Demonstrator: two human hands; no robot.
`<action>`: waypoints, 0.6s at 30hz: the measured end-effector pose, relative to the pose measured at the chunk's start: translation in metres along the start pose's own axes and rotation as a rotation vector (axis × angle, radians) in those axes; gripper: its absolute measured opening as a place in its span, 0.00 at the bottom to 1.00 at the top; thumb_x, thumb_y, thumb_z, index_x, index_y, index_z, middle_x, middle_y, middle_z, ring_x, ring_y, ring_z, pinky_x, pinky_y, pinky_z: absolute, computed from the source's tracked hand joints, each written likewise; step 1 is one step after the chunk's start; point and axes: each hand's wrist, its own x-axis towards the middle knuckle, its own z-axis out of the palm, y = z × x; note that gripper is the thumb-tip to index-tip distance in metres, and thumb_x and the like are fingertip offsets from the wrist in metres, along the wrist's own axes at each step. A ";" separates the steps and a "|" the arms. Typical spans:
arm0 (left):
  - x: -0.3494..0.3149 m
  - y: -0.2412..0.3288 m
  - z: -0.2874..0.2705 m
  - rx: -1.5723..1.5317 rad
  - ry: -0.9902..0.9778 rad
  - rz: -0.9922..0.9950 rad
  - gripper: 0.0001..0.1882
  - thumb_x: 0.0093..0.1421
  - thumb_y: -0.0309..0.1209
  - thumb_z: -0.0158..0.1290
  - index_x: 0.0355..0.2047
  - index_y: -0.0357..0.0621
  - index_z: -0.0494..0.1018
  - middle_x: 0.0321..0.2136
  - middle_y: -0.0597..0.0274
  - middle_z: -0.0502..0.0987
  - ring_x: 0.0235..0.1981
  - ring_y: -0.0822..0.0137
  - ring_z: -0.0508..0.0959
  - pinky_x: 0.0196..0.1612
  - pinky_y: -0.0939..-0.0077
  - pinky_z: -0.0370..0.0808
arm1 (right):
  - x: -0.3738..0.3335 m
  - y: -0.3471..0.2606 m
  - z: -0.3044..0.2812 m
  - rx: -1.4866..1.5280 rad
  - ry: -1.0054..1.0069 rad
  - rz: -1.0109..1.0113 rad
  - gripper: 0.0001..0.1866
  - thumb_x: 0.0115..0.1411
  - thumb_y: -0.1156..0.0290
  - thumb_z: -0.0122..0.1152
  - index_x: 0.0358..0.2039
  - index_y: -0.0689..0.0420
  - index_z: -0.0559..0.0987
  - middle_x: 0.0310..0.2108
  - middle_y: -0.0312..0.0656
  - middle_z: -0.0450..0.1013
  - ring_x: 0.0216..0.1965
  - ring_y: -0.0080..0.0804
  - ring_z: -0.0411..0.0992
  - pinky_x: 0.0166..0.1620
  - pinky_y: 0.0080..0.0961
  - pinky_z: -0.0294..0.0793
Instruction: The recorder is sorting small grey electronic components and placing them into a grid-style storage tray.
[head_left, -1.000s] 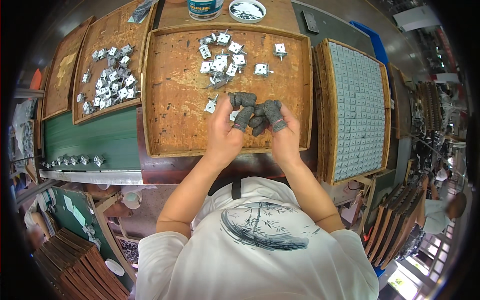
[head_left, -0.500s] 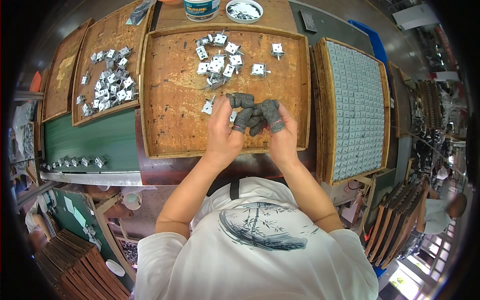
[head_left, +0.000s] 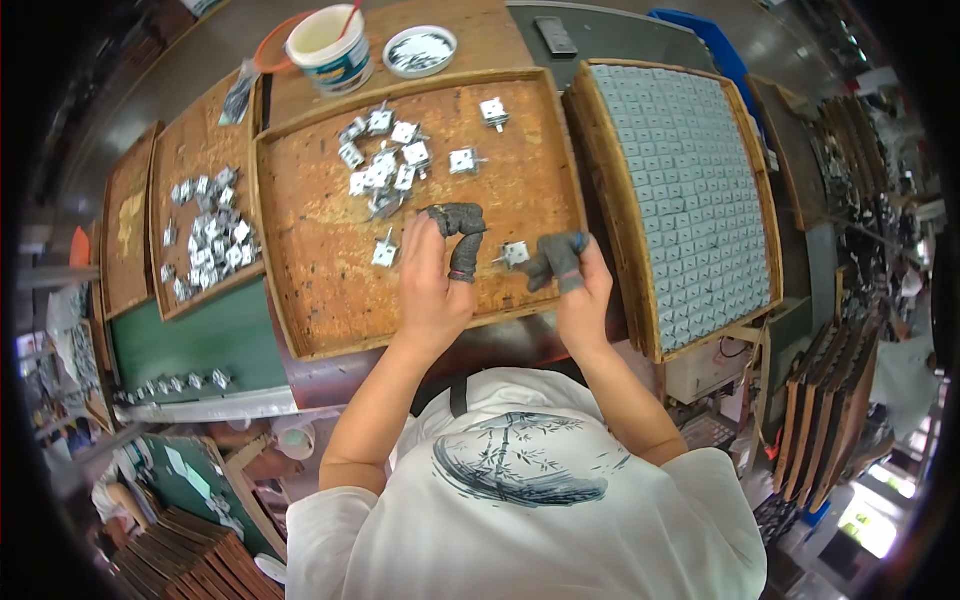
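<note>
Small silvery box-shaped metal parts with thin pins lie in the brown wooden tray in front of me, most in a loose cluster. My left hand is over the middle of the tray, grey finger covers on its digits. Its thumb and forefinger curl together at the tips; whatever they hold is too small to name. My right hand, also in grey covers, is at the tray's right side, its fingers smeared by motion. Right by its fingertips is one metal part; whether they grip it cannot be seen.
To the right, a stacked tray holds dense rows of pale parts. Another tray with a heap of parts is at left, beside a green surface. A white bucket and a round white dish stand behind.
My hands were together over the tray; now they are apart, the right one farther right. A metal part now shows between them. The whole view has turned somewhat.
</note>
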 end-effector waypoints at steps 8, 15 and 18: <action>0.056 0.032 0.091 0.026 -0.192 0.224 0.15 0.51 0.16 0.50 0.41 0.36 0.71 0.36 0.46 0.72 0.40 0.42 0.70 0.45 0.58 0.68 | -0.041 0.053 -0.122 -0.936 0.217 -0.487 0.16 0.53 0.72 0.65 0.42 0.60 0.75 0.43 0.51 0.69 0.46 0.55 0.66 0.52 0.43 0.67; 0.132 0.076 0.224 0.052 -0.420 0.334 0.09 0.55 0.19 0.51 0.36 0.41 0.71 0.34 0.52 0.74 0.40 0.48 0.71 0.43 0.58 0.67 | -0.045 0.106 -0.168 -1.038 -0.051 -0.327 0.24 0.58 0.63 0.63 0.53 0.58 0.74 0.54 0.49 0.68 0.56 0.51 0.65 0.58 0.42 0.65; 0.159 0.069 0.282 0.178 -0.453 0.402 0.06 0.55 0.22 0.52 0.35 0.41 0.71 0.36 0.53 0.75 0.43 0.49 0.71 0.44 0.55 0.68 | -0.040 0.097 -0.163 -0.971 0.021 -0.362 0.24 0.58 0.60 0.62 0.53 0.57 0.75 0.54 0.48 0.69 0.54 0.48 0.67 0.58 0.40 0.67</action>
